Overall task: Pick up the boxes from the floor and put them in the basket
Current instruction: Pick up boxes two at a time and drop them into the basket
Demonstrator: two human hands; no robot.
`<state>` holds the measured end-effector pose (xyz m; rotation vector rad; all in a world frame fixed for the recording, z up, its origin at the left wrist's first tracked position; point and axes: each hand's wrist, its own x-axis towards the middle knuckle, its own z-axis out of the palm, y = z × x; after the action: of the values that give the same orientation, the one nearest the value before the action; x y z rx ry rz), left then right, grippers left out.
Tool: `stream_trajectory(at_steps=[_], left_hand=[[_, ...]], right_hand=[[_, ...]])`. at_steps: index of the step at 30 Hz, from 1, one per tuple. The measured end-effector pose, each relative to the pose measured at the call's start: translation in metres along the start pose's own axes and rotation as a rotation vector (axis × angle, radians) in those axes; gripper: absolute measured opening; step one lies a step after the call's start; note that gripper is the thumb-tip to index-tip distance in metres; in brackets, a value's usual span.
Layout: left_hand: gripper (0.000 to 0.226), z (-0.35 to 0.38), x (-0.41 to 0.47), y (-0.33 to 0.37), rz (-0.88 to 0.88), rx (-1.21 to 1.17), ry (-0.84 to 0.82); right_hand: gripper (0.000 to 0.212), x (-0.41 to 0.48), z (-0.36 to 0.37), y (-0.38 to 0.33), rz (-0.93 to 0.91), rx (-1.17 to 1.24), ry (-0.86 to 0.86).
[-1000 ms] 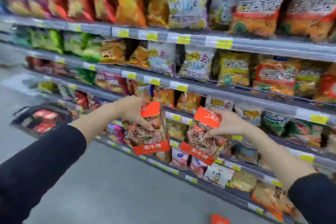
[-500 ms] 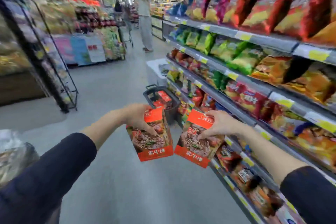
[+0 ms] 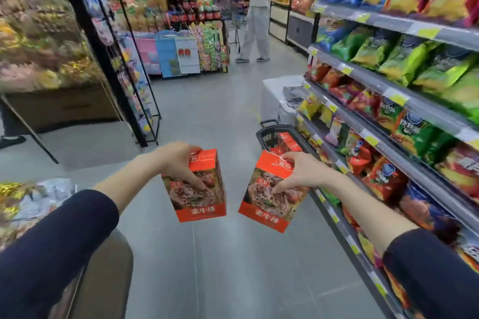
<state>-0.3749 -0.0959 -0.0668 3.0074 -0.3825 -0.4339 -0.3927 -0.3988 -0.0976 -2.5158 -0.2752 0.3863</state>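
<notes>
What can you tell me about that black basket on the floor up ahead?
The basket is black, plastic by its look, with latticed walls and a handle lying at its far rim. It sits on the grey floor close against the foot of the snack shelving. Red boxes already lie inside. The right hand and its box hide its near side. No hand touches it.

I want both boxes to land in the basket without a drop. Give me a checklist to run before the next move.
1. Left hand holds left box: ok.
2. Right hand holds right box: ok.
3. Basket in view ahead, by the shelf: ok.
4. Floor between boxes and basket is free: ok.
5. Room left in basket: cannot tell; red boxes already inside.
6. Hands over basket: not ok.
</notes>
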Motion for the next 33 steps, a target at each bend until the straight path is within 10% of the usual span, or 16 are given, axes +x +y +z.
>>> stream_trajectory(at_steps=[17,33], left_hand=[[0.107,-0.078,0.305,-0.114,-0.091,0.076,-0.08],[0.099,-0.177,0.672,-0.17,0.296,0.36,-0.18]], right_hand=[[0.064,0.366,-0.084,0.023,-0.077,-0.055,-0.119],[0.061,0.599,-0.14,0.079,0.204,0.044,0.038]])
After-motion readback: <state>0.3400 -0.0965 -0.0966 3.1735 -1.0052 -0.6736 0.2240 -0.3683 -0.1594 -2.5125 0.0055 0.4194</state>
